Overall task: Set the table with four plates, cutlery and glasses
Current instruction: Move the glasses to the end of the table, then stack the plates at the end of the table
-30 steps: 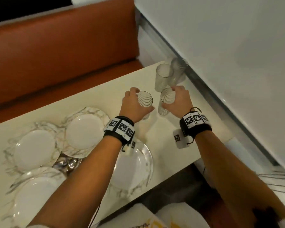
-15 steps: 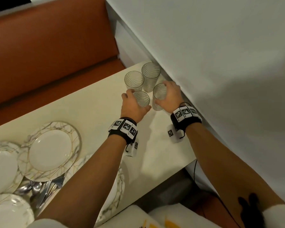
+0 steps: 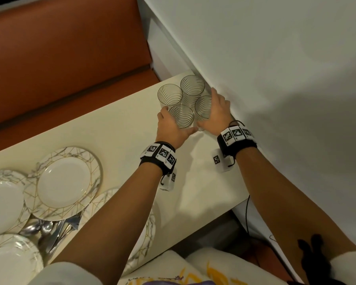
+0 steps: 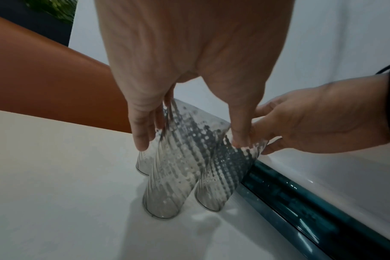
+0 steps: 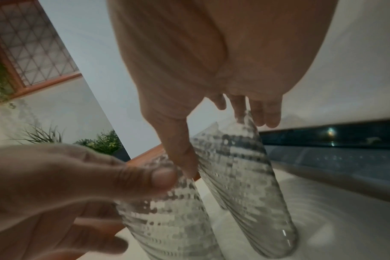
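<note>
- Four glasses [image 3: 185, 103] stood bunched, touching, at the tabletop's [image 3: 115, 128] far corner by the wall [image 3: 275, 58]; none was set out yet, we judged.
- Our left hand [image 3: 171, 128] had its fingers [image 4: 142, 133] curled round the near-left glass; our right hand [image 3: 216, 114] curled round the near-right one.
- Four plates [image 3: 64, 182] lay crowded, overlapping, near the tabletop's left end, with cutlery [image 3: 47, 229] heaped among them; spacing and places remained to do.
- The wall hemmed the right hand; an orange bench [image 3: 60, 58] ran behind.
</note>
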`<state>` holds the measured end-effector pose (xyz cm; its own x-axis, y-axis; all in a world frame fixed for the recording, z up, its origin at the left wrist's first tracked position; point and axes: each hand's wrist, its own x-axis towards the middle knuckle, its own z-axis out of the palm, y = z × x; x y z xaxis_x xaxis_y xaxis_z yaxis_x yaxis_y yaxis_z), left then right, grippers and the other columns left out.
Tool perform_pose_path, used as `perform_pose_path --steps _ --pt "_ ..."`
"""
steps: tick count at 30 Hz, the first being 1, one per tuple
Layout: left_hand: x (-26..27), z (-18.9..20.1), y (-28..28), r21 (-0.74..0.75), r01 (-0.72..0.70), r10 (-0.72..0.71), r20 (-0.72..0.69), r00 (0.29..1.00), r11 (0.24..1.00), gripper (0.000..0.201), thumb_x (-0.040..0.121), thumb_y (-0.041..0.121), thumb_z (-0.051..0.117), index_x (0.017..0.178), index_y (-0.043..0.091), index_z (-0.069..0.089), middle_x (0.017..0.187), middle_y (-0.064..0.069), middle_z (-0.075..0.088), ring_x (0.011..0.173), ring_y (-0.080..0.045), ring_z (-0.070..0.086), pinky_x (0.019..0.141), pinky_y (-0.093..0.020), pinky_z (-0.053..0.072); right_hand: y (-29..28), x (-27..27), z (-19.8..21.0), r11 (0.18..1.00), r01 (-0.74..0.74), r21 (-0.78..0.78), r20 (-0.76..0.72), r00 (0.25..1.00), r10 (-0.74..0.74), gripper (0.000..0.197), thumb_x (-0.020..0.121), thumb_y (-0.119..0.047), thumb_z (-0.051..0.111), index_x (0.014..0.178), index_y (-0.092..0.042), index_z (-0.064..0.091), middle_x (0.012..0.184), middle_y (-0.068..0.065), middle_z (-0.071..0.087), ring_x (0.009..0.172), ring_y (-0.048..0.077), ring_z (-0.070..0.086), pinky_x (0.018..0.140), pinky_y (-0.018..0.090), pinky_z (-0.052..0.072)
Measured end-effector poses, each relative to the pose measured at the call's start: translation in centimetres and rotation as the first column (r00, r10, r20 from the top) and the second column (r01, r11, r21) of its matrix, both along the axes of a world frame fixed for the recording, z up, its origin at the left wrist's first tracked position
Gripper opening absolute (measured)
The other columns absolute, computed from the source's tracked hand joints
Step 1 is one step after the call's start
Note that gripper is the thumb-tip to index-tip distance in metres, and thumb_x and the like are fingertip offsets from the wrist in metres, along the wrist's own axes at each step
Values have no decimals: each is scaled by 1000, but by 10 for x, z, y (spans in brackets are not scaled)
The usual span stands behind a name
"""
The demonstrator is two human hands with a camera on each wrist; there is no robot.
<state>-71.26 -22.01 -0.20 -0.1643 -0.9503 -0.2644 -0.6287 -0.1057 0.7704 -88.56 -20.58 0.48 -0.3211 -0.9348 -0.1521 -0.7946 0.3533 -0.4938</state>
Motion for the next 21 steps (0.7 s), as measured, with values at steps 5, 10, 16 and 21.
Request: perform_pose_path --steps 5,10,16,21 --pt "42 0 10 34 126 -128 64 990 991 123 70 45 94 159 6 20 160 -14 31 145 -28 41 117 -40 41 14 18 25 994 9 -112 -125 992 -23 95 69 -30 70 152 -12 27 148 16 38 132 40 32 107 51 37" --pt "118 -8 29 -40 111 -108 69 992 993 65 90 30 78 145 10 48 136 -9 60 121 -24 61 100 -34 50 34 78 43 923 -29 -385 -161 986 -36 54 67 -16 55 121 -15 60 121 13 56 111 36 46 94 43 42" --pt "237 -18 68 -55 -8 9 11 1000 998 21 96 15 66 116 13 71 95 4 72 78 -5 65 86 -31 58 64 184 15 922 -165 -349 156 960 231 27 78 -8 59 102 -17 68 95 -1 65 83 18 58 78 33 51" --pt "334 -34 109 -3 -88 88 -15 996 996 19 97 14 64 114 15 72 96 4 72 84 -10 68 80 -22 57 107 269 -33 971 -226 -79 246 939 239 26 81 -4 62 102 -17 71 94 -2 67 77 13 57 82 36 54"
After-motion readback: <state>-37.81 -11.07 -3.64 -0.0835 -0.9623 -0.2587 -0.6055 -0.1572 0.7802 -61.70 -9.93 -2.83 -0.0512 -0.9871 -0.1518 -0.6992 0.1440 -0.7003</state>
